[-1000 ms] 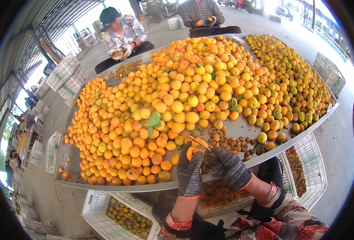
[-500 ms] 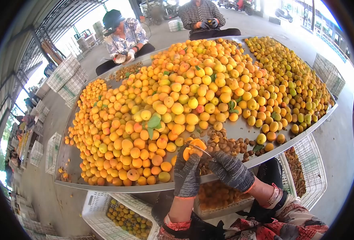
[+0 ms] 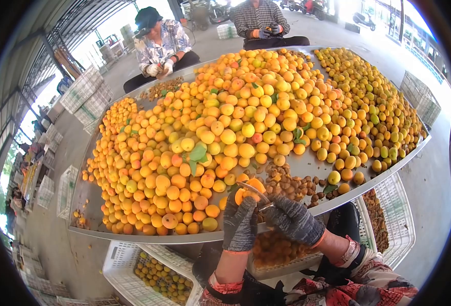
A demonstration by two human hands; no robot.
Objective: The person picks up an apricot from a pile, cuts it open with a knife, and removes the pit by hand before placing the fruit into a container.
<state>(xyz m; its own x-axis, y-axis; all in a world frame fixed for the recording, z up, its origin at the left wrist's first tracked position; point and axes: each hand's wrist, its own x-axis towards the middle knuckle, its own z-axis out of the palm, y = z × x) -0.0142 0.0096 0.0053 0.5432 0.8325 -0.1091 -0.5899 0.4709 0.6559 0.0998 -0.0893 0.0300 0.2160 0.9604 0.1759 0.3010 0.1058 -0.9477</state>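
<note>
My left hand [image 3: 239, 222], in a dark grey knitted glove, is closed on a cut orange apricot [image 3: 250, 190] near the table's front edge. My right hand [image 3: 295, 219], gloved alike, is closed on a thin curved knife [image 3: 253, 189], whose blade lies across the fruit. The cut apricot shows its bright orange flesh. Behind both hands, loose brown pits [image 3: 286, 182] lie on the metal table [image 3: 307, 162]. A large heap of whole apricots [image 3: 184, 148] spreads over the table, with green leaves [image 3: 197, 155] on it.
White crates of fruit stand below the front edge, at left [image 3: 118, 265] and right [image 3: 398, 214]; one of orange pieces [image 3: 276, 250] is under my hands. Two people [image 3: 159, 46] [image 3: 261, 23] sit across the table. Stacked crates [image 3: 421, 97] stand at right.
The knife blade has shifted slightly over the apricot, and my right hand has moved a little left, closer to my left hand. The person at the back left has shifted their hands.
</note>
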